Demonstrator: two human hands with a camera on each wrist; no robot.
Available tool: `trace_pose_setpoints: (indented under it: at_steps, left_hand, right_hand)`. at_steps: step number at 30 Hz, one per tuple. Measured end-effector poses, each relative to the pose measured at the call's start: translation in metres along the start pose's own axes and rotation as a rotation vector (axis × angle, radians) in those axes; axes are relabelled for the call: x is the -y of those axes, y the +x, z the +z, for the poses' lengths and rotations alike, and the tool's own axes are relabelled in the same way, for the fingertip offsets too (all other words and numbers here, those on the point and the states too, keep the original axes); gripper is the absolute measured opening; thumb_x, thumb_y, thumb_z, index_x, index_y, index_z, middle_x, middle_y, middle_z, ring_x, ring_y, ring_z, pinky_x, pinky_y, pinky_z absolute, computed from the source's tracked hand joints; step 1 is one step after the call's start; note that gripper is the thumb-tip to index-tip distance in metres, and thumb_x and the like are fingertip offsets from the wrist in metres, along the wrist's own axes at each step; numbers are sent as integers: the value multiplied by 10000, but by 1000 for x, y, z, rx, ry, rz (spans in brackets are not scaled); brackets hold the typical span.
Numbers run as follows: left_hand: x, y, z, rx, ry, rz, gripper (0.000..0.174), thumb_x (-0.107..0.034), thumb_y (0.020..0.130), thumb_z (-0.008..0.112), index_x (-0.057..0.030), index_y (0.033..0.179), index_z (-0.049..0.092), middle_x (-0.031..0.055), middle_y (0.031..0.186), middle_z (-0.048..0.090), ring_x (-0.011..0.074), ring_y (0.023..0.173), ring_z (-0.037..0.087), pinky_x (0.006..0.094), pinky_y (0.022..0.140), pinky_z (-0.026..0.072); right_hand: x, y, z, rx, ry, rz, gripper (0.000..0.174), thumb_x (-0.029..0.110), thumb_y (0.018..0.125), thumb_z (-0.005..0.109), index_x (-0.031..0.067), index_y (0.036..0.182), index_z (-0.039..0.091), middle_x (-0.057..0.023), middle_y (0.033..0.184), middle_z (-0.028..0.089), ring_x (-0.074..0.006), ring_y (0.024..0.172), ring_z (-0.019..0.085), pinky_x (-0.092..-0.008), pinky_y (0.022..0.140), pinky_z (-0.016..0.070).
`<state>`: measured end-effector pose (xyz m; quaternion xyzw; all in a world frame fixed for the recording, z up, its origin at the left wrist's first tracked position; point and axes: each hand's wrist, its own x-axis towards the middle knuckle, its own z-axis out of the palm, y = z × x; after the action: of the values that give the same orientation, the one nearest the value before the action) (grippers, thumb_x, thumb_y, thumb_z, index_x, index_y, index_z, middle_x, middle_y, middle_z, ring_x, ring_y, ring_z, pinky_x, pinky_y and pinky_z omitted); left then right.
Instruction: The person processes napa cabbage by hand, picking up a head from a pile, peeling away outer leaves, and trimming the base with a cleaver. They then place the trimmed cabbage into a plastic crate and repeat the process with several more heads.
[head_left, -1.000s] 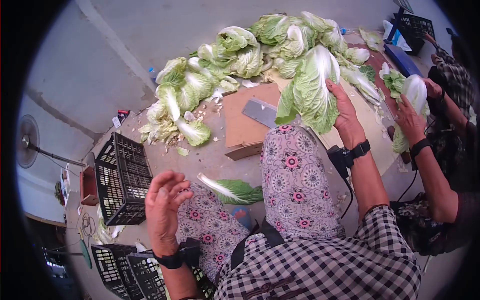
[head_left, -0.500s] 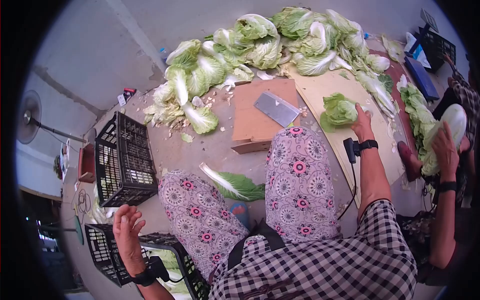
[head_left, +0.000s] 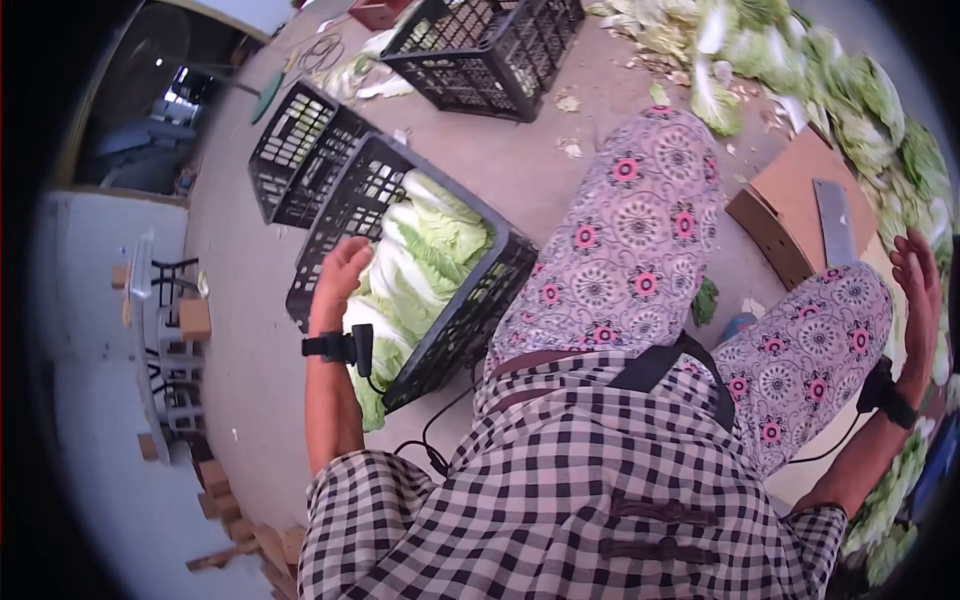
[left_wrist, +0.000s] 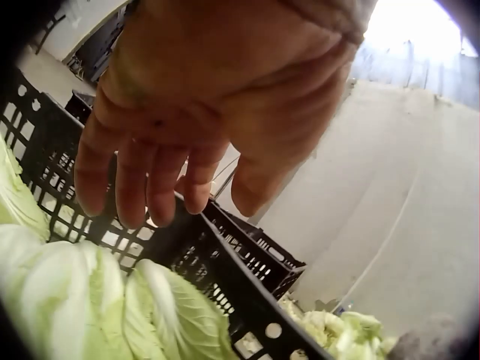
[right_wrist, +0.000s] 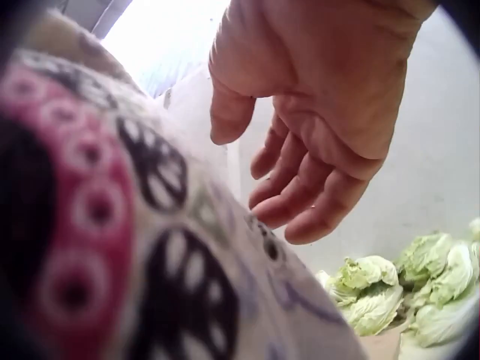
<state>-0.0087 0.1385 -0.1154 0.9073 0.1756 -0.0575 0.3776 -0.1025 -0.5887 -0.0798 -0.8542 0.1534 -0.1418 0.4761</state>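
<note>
My left hand point(head_left: 340, 278) hangs over the left side of a black crate point(head_left: 462, 318) that holds several cabbages point(head_left: 425, 245). In the left wrist view its fingers point(left_wrist: 161, 176) point down, relaxed and apart, above the cabbages point(left_wrist: 67, 300); nothing is held. At the far right my right hand point(head_left: 918, 300) is beside my knee, empty. The right wrist view shows that hand point(right_wrist: 307, 127) with loosely bent fingers past the patterned trousers point(right_wrist: 187, 247). A cleaver point(head_left: 833, 222) lies on a cardboard box point(head_left: 800, 185) near it.
Another black crate point(head_left: 490, 75) stands ahead, and an empty-looking one point(head_left: 310, 150) adjoins the filled crate. Piled cabbages point(head_left: 850, 100) line the right side. A cable point(head_left: 430, 440) runs beside my left hip. Cardboard pieces point(head_left: 225, 500) lie at the lower left.
The view has swung left toward the filled crate. My left hand is now over that crate. My right hand has let go of the cabbage and come back beside my knee.
</note>
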Motion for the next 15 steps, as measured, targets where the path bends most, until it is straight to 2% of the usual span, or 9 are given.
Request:
trace_pose_setpoints:
  at_steps: [2,4,7,10,11,12,14,15]
  left_hand:
    - [52,22,1,65,39,147,497,-253,792,642,80,1141,521,172,1067,594,219,976,565,316,816,447]
    - [66,32,12,-23,51,126,493,-258,795,640,75,1140,526,194,1061,593,241,984,571,314,825,443]
    - [74,48,15,8,150,-63,599,-444,804,580,-24,1221,488,138,1151,551,254,1004,533,394,846,435]
    - [82,64,41,0,33,-370,680,-525,787,563,-32,1244,462,152,1159,532,286,998,519,450,825,438]
    - [89,73,49,54,-18,-415,764,-558,755,589,-10,1262,428,196,1216,499,375,1067,504,526,797,428]
    - [73,67,57,7,60,-408,775,-562,738,607,18,1227,444,195,1159,539,348,1046,528,472,818,437]
    - [103,89,73,-84,129,-224,815,-542,697,661,77,1183,445,207,1077,575,308,990,567,410,809,456]
    - [101,85,77,-132,230,-201,787,-509,680,685,91,1138,466,206,1034,589,294,946,584,390,789,466]
  right_hand:
    - [17,-4,5,67,-71,-56,466,328,883,517,68,1265,460,-96,1156,555,-173,1027,525,-310,906,383]
    - [27,-8,8,143,-70,-64,465,328,880,520,63,1259,467,-101,1148,556,-175,1028,522,-317,915,381]
    - [55,-21,21,183,-56,-111,502,351,855,549,41,1242,472,-113,1133,557,-195,1016,531,-332,923,387]
    - [88,-36,40,244,-53,-116,547,379,821,589,25,1223,481,-112,1095,562,-195,980,543,-330,923,392]
    - [100,-41,48,281,-30,-116,552,382,816,594,24,1221,483,-110,1087,564,-193,973,544,-329,922,393]
    - [111,-46,55,321,-7,-115,556,385,811,600,23,1218,485,-107,1078,566,-190,966,544,-328,920,394]
    - [128,-52,70,343,40,-134,556,379,799,612,20,1206,492,-98,1056,571,-183,957,542,-325,910,398]
    - [136,-53,78,358,63,-148,552,374,799,612,19,1204,493,-98,1057,572,-182,956,543,-325,907,400]
